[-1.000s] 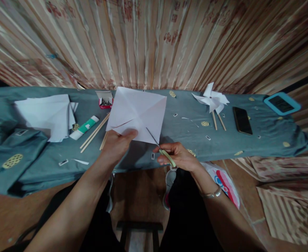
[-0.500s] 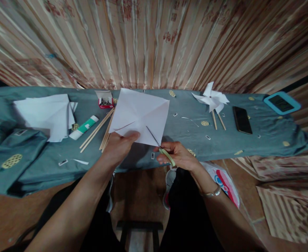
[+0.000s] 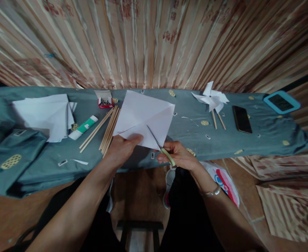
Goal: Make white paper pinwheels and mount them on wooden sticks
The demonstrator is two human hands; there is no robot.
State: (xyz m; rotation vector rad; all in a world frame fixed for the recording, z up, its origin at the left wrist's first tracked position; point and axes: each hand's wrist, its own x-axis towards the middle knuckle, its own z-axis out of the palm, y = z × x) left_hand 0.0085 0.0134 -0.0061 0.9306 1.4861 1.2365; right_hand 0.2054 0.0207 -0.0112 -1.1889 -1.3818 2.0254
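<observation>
Sheet [image 3: 145,111] shifted right, left edge baring sticks [image 3: 109,131], pinwheel [image 3: 212,99] well apart.

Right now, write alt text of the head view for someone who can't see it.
A person's left hand holds a creased square sheet of white paper while the right hand holds metal scissors with pale green handles, a blade over the sheet. On blue-green patterned cloth lie thin wooden sticks, a white paper pinwheel and a black phone.

Hands [image 3: 122,148] holding paper [image 3: 146,110] and scissors [image 3: 167,156], pinwheel [image 3: 213,101], phone [image 3: 242,119]
</observation>
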